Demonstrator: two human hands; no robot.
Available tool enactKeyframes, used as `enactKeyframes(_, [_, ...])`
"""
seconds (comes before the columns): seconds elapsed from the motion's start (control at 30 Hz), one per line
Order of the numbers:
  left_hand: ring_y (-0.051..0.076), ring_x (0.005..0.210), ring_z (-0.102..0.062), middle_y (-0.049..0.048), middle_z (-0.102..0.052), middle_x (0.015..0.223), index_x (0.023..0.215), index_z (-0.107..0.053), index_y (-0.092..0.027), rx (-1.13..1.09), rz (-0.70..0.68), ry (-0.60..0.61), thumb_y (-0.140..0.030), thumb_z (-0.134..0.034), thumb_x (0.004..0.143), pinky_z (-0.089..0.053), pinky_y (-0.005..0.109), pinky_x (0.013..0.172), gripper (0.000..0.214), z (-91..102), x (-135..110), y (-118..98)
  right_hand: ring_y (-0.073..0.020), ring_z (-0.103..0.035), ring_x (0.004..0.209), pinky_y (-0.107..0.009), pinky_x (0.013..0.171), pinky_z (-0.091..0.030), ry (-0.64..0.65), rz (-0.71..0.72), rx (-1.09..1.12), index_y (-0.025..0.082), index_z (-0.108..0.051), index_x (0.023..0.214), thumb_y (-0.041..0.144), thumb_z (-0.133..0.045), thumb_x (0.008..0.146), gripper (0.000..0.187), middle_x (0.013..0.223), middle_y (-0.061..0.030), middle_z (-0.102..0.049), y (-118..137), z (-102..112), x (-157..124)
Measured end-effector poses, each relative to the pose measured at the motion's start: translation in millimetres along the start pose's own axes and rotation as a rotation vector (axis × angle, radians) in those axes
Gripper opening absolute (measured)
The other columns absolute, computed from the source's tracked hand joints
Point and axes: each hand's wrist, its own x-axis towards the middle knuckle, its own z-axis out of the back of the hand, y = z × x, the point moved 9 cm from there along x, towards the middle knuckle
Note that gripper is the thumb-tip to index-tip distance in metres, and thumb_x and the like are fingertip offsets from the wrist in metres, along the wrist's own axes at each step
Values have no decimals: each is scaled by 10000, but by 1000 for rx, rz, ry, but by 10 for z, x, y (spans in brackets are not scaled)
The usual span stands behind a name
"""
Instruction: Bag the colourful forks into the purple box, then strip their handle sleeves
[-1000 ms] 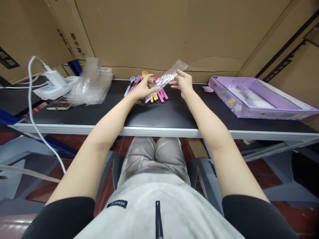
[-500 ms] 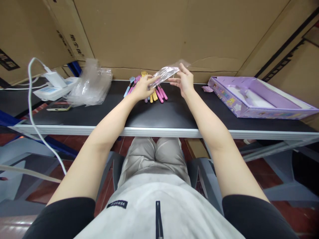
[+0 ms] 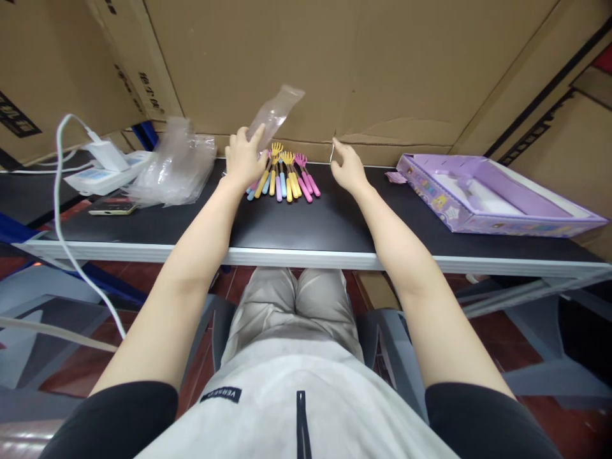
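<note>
My left hand (image 3: 245, 159) is closed on a clear plastic bag (image 3: 277, 113), which sticks up and to the right from its fingers. Beneath and beside that hand lie several small claw-headed back scratchers (image 3: 288, 178) with pink, yellow, blue and purple handles; the hand covers some of those at the left. A thin white strip (image 3: 332, 152) is pinched between the thumb and forefinger of my right hand (image 3: 350, 169), which hovers over the black tabletop to the right of the scratchers.
Clear plastic bags (image 3: 174, 166) lie piled at the left, near a white power strip (image 3: 102, 178) with a charger and cable, and a phone (image 3: 113, 207). At the right is a purple open box (image 3: 497, 197) with a small pink packet (image 3: 396, 177) beside it. Cardboard (image 3: 335, 70) walls the back.
My hands have moved apart. The left hand has drawn the plastic bag left and tilted it up; the right has come away from the bag with a thin white strip.
</note>
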Motion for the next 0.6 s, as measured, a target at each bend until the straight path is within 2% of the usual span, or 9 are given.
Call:
enactKeyframes(0.1, [494,1731,-386,138,-655,1705,1849,-452,-456,-32,-74,1,-693,-616,983,-272,720,1417,913,135,45,133,-319,-481,1756,-460,1474,-368,123,-57,-112,97,-482,1847,150,-584,1084,772,1886,-168,-482,-136,-120,-44])
enactKeyframes(0.2, [452,1797,-281,129,-708,1653,1838,-468,-476,-81,-94,73,-823,-567,937,-233,664,1417,971,243,53,206,-297,-457,1771,-372,1476,-318,317,-148,-187,3,-448,1835,198,-614,1141,740,1882,-211,-453,-262,-289,-107])
enactKeyframes(0.27, [464,1828,-151,139,-700,1667,1814,-518,-437,-96,27,62,-919,-548,878,-169,689,1397,1052,392,22,308,-287,-447,1775,-341,1464,-316,361,-178,-215,-4,-427,1840,240,-609,1176,731,1889,-219,-428,-295,-316,-126])
enactKeyframes(0.3, [495,1818,-120,151,-674,1696,1800,-542,-380,-80,120,18,-964,-537,852,-131,719,1375,1114,509,-14,383,-282,-451,1772,-335,1457,-323,366,-183,-222,8,-442,1837,251,-603,1187,713,1887,-213,-435,-301,-313,-127])
enactKeyframes(0.37, [597,1734,-200,189,-550,1806,1765,-562,-210,55,325,-60,-1078,-490,752,-118,804,1316,1337,759,-138,563,-279,-488,1752,-336,1441,-350,370,-183,-228,50,-504,1816,261,-603,1193,665,1865,-193,-484,-311,-304,-123])
enactKeyframes(0.43, [624,1682,-290,225,-506,1834,1688,-617,-141,190,452,-53,-1176,-422,626,-189,801,1277,1496,938,-266,738,-287,-525,1727,-343,1424,-379,373,-185,-224,68,-564,1784,272,-615,1192,628,1839,-191,-527,-332,-299,-116])
enactKeyframes(0.47, [629,1690,-296,229,-578,1775,1619,-672,-166,223,478,-33,-1211,-422,564,-214,781,1259,1506,994,-312,831,-291,-537,1719,-339,1416,-387,371,-185,-219,67,-578,1774,277,-625,1190,622,1830,-195,-538,-344,-297,-111])
enactKeyframes(0.53, [614,1740,-262,254,-801,1436,1389,-792,-211,226,511,-12,-1254,-460,398,-264,725,1217,1476,1070,-383,1054,-288,-544,1713,-319,1406,-388,366,-187,-209,62,-584,1768,281,-643,1185,626,1824,-202,-546,-370,-297,-99])
enactKeyframes(0.6, [562,1774,-279,264,-846,1071,1111,-840,-237,187,437,-10,-1260,-462,344,-313,655,1176,1333,1089,-389,1194,-277,-548,1710,-302,1399,-387,361,-186,-201,73,-588,1767,286,-648,1185,623,1823,-196,-553,-389,-302,-88])
